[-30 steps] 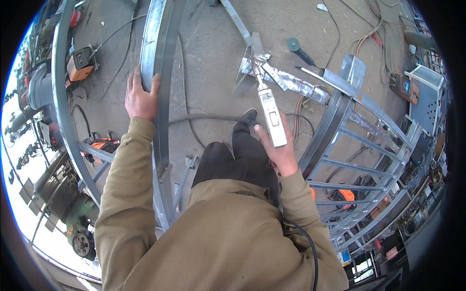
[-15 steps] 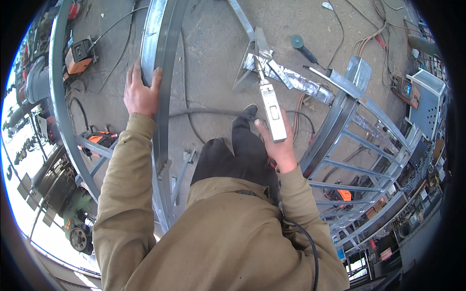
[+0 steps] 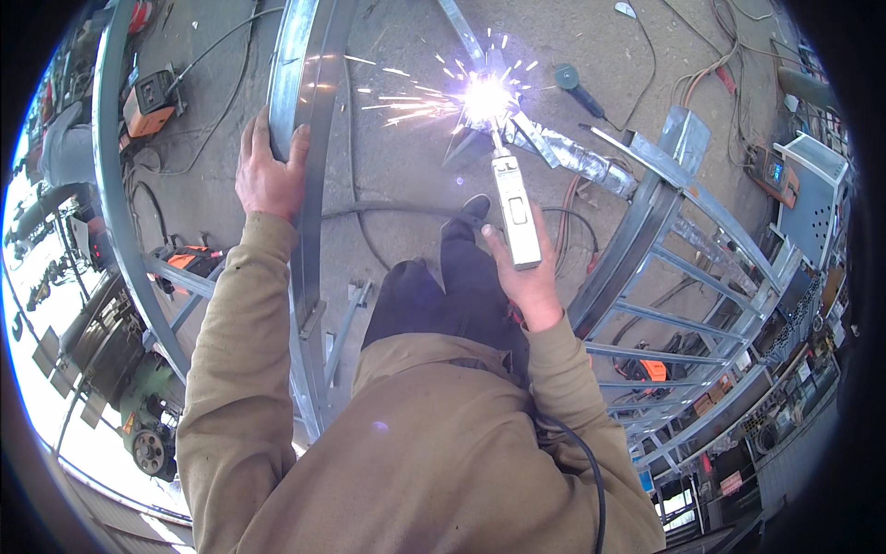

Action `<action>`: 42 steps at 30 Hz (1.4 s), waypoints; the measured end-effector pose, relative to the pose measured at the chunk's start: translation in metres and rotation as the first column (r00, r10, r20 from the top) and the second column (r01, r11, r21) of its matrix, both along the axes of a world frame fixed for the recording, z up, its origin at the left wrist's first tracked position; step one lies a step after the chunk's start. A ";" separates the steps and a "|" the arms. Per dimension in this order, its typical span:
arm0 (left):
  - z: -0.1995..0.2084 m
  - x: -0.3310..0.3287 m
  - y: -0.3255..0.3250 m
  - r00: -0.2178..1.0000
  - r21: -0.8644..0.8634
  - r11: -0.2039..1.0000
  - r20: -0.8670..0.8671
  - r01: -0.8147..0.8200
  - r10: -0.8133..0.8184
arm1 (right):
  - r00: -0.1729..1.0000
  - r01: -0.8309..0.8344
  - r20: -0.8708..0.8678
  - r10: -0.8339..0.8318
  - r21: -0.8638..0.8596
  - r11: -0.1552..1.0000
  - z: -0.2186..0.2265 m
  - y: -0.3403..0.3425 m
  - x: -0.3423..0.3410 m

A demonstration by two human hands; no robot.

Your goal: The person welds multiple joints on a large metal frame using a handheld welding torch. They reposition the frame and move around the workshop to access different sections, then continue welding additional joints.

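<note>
My right hand (image 3: 533, 288) is closed around a white, boxy welding torch (image 3: 517, 217). At its narrow tip burns a bright white-violet arc (image 3: 486, 99), and orange sparks spray mostly to the left. The glare hides the exact spot where the tip meets the metal. Under it lie small steel plates (image 3: 537, 140) at the end of a shiny, crinkled-looking silver tube (image 3: 591, 164). My left hand (image 3: 269, 175) grips the edge of a long galvanized steel beam (image 3: 318, 175), thumb on top and fingers over the left side.
A ladder-like steel frame (image 3: 669, 355) stands at the right. An angle grinder (image 3: 577, 90) lies on the floor beyond the arc. Orange-and-black machines (image 3: 149, 106) sit at the left. Cables (image 3: 374, 210) cross the floor near my feet. Another steel rail (image 3: 109, 138) curves along the left.
A bright arc with flying sparks has appeared at the torch tip. The torch has shifted slightly to the left; my left hand stays on the beam.
</note>
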State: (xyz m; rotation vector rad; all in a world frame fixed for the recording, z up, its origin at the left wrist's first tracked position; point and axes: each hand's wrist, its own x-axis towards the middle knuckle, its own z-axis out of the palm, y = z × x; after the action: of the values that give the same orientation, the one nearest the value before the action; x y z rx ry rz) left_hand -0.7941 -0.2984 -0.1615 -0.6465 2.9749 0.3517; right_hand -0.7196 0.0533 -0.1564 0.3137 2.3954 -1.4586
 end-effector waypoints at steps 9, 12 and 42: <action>0.002 -0.001 0.001 1.000 -0.007 1.000 0.012 -0.006 0.007 | 0.999 0.003 0.046 -0.004 0.011 1.000 0.000 -0.002 0.004; 0.000 0.000 0.000 1.000 0.003 1.000 -0.020 0.008 -0.007 | 1.000 0.021 0.007 -0.021 -0.086 0.996 0.004 0.003 0.011; 0.056 0.152 0.191 0.294 0.830 0.270 0.135 0.488 -0.946 | 0.317 0.416 0.025 -0.948 -0.902 0.115 0.261 0.293 0.083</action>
State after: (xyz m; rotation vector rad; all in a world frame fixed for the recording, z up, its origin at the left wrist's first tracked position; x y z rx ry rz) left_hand -0.6416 -0.1071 -0.1053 0.7376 1.8443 0.8095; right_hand -0.6363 0.3466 0.1044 1.1103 1.4080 -3.4195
